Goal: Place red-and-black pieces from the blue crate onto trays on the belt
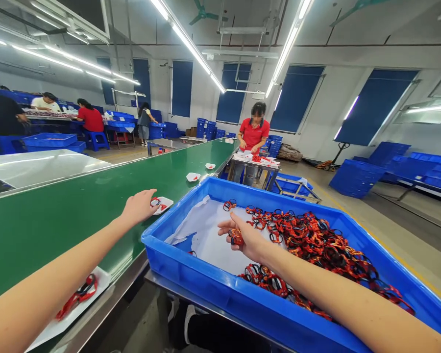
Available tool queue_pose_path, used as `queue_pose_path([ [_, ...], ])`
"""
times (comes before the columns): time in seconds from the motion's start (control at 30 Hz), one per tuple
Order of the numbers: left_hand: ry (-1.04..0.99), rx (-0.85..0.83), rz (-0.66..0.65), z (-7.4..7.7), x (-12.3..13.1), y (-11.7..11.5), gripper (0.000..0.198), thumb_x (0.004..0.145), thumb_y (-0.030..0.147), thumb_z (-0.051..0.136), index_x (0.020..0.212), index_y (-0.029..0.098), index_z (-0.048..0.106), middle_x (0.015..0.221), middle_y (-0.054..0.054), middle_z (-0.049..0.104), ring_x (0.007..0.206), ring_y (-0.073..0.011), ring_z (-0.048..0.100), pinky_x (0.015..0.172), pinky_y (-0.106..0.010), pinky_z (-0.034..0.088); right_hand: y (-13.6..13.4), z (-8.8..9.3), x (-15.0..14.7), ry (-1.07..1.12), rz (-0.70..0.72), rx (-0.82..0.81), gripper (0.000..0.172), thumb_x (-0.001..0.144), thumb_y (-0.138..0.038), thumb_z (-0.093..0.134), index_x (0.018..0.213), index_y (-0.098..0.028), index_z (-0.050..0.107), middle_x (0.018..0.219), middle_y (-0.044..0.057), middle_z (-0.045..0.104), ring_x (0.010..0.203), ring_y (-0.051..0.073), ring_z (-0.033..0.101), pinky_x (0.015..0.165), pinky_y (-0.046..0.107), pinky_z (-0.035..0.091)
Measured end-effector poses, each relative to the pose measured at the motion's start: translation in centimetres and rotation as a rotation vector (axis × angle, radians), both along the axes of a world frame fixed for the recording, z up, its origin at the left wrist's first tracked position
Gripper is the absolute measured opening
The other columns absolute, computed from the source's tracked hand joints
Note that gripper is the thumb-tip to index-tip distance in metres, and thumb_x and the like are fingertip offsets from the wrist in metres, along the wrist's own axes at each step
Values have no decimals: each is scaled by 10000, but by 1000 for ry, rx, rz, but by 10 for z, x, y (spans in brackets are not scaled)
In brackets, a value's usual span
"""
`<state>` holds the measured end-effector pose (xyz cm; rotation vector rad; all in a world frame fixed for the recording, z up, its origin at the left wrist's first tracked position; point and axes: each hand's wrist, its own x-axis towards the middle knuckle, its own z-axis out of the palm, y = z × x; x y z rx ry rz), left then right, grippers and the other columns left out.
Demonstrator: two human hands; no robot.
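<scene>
My left hand (pixel 139 206) reaches over the green conveyor belt (pixel 95 196), its fingers closed on a small red-and-black ring-shaped piece (pixel 155 201) at a white tray (pixel 168 201). Another red bit lies in that tray. Above the blue bin (pixel 206 272), my right hand (pixel 248 239) has its fingers bent around a red-and-black ring-shaped piece (pixel 236 237). A heap of similar pieces (pixel 316 240) fills the bin's right side, with more along its near wall. White sheeting (pixel 213 240) lines the bin's left part.
A nearer white tray (pixel 101 282) with red-and-black pieces sits partly under my left forearm. Farther along the belt are small white trays (pixel 193 177). A co-worker in red (pixel 255 132) stands at a metal table (pixel 257 161). Stacked blue bins (pixel 360 176) stand at right.
</scene>
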<state>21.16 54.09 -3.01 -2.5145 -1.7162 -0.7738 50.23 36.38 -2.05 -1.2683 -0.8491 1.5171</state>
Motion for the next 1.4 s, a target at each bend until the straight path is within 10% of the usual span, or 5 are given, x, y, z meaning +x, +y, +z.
queue_pose_path([
  [0.3, -226, 36, -504, 41, 88, -84, 362, 781, 455, 543, 1037, 205, 595, 1060, -59, 609, 970, -217, 555, 861, -353, 439, 4, 1, 4, 82, 46, -23, 522, 894, -576, 342, 898, -131, 614, 765, 58, 619, 474, 72, 443, 388, 172, 265],
  [0.53, -134, -252, -905, 32, 139, -131, 334, 777, 359, 569, 1070, 210, 623, 947, -40, 587, 814, -165, 542, 748, -298, 443, 2, -1, -2, 126, 78, 12, 510, 912, -550, 314, 821, -139, 602, 662, 33, 598, 451, 78, 457, 387, 179, 288],
  [0.87, -432, -798, -750, 32, 126, -117, 359, 732, 393, 628, 1014, 175, 661, 997, -49, 683, 972, -219, 582, 866, -326, 423, 0, 3, -3, 278, 107, -23, 491, 915, -549, 334, 803, -131, 565, 583, 2, 548, 487, 90, 494, 443, 191, 437],
  [1.4, -844, -1104, -542, 31, 123, -115, 411, 598, 467, 755, 838, 141, 684, 805, -52, 655, 781, -161, 577, 841, -328, 432, 0, 5, 6, 115, 24, 134, 340, 806, -490, 573, 964, -196, 640, 854, 17, 617, 645, 100, 546, 568, 213, 416],
])
